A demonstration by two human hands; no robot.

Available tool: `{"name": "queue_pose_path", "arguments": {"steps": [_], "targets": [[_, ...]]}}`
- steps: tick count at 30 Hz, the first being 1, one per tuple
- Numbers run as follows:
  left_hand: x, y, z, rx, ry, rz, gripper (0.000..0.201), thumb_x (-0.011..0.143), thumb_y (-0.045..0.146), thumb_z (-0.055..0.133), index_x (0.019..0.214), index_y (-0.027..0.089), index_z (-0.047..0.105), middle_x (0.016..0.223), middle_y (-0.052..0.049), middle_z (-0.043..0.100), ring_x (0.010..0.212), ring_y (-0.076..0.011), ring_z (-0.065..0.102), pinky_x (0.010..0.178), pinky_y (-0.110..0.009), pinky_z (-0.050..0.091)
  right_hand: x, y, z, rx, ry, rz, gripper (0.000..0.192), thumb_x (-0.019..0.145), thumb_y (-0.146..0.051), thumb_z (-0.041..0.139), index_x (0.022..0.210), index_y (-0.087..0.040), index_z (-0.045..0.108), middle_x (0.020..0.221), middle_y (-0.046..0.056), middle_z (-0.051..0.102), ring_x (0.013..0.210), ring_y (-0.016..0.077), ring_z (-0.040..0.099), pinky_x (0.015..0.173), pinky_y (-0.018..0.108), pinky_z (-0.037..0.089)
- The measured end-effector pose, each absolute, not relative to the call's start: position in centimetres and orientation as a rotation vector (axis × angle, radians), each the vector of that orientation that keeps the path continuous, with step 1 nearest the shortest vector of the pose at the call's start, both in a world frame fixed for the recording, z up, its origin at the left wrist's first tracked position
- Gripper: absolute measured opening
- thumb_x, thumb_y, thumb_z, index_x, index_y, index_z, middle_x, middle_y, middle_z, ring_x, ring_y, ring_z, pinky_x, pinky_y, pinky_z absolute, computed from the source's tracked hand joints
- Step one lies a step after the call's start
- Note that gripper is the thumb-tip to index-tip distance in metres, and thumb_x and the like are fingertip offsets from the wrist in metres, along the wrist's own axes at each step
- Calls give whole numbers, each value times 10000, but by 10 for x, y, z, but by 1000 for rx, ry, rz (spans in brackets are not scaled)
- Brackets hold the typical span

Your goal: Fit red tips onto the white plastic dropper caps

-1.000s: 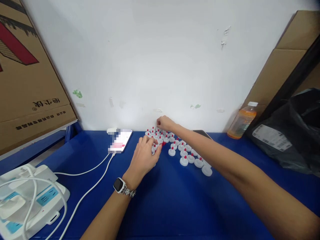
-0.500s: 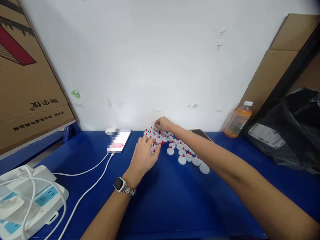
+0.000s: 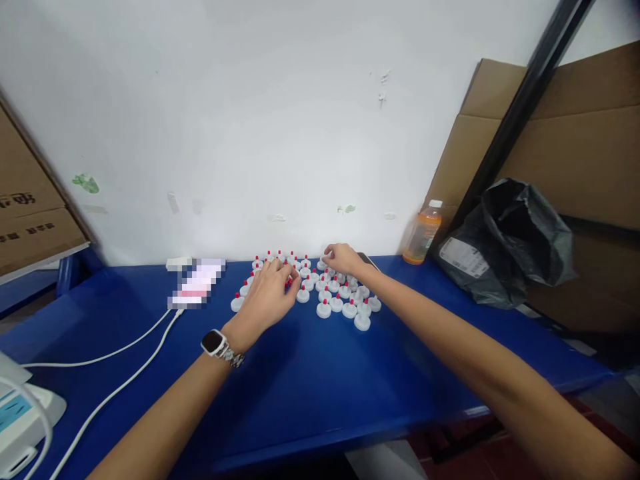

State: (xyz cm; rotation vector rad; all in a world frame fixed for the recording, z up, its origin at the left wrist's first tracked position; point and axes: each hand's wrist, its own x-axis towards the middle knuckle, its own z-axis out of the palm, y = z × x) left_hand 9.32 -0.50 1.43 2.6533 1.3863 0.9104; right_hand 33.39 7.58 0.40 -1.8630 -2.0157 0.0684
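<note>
Over on the left, a phone (image 3: 196,287) lies charging by the wall, clear of the work; then the left hand (image 3: 267,298), fingers loosely curled, rests on the white red-tipped caps (image 3: 330,297) spread mid-table. Right hand (image 3: 343,257) pinches narrowly at a rear cap, though whether it grips one I cannot tell; an orange bottle (image 3: 423,233) stands aside.

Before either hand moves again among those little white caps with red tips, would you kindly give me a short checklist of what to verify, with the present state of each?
1. Left hand on the white caps: ok, fingers rest among them.
2. Right hand at the cluster's far edge: ok.
3. Either hand pinching a cap: cannot tell, fingertips too small.
4. Caps upright, red tips up: ok for the near rows.
5. Phone and white cable apart from the caps: ok.
6. Orange bottle upright, apart from both arms: ok.
</note>
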Motion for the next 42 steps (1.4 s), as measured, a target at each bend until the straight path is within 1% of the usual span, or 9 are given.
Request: {"name": "queue_pose_path", "arguments": {"steps": [5,8,12,14,19,24,29,38,42], "targets": [[93,6,20,2604,1439,948,245,964,386,463,920,217,634,998,-71,587,990,-267,545,893,-440,450,323,81,12,-1852,-2012,88,98,808,-231,651,809,-185,738,849,58,745,829,196,658,758,278,434],[83,4,17,2557,1395,1065,255,979,399,444,1005,217,620,1079,-72,601,1055,-261,537,925,-434,448,314,60,23,-1688,-1935,127,140,843,-276,624,826,-184,729,838,47,740,753,166,639,707,266,432],[74,-2,12,2619,1290,1074,392,954,468,508,1265,229,523,1260,-81,583,1185,-275,491,1002,-448,416,284,15,35,-1274,-1815,468,252,848,-398,638,821,-161,721,765,35,722,674,145,599,623,252,428],[71,-4,9,2658,1297,994,436,961,496,488,1303,225,492,1261,-93,592,1188,-284,495,990,-453,415,266,0,36,-1159,-1793,568,294,844,-436,641,793,-158,721,737,25,709,648,137,570,609,252,416],[53,-5,0,2684,1441,859,335,1012,441,361,1170,186,511,1036,-98,624,1024,-279,559,875,-429,437,244,2,19,-1285,-1811,479,369,947,-422,466,856,-164,714,787,39,713,679,154,578,658,280,404],[41,-8,-7,2650,1555,808,209,978,384,430,1027,196,507,975,-82,598,971,-267,555,828,-398,442,241,24,3,-1625,-2289,-90,142,824,-263,622,888,-201,733,926,84,730,1014,276,558,896,395,323],[49,-12,-7,2660,1538,789,180,974,354,433,1031,196,500,1062,-97,605,1027,-270,531,860,-407,440,229,34,2,-1675,-2444,-285,172,840,-233,594,919,-188,740,976,125,724,1042,298,536,904,419,280],[50,-15,-6,2653,1503,790,174,975,344,434,1007,191,509,1079,-104,612,1029,-275,521,863,-417,436,233,38,2,-1646,-2403,-244,173,880,-207,546,814,-164,700,923,128,726,1033,286,566,922,428,310],[52,-15,-6,2645,1465,793,172,975,350,430,987,196,505,1076,-97,615,1031,-276,519,863,-423,439,243,25,4,-1419,-2039,159,154,902,-274,550,848,-178,658,884,75,726,873,212,628,820,349,416]]}}
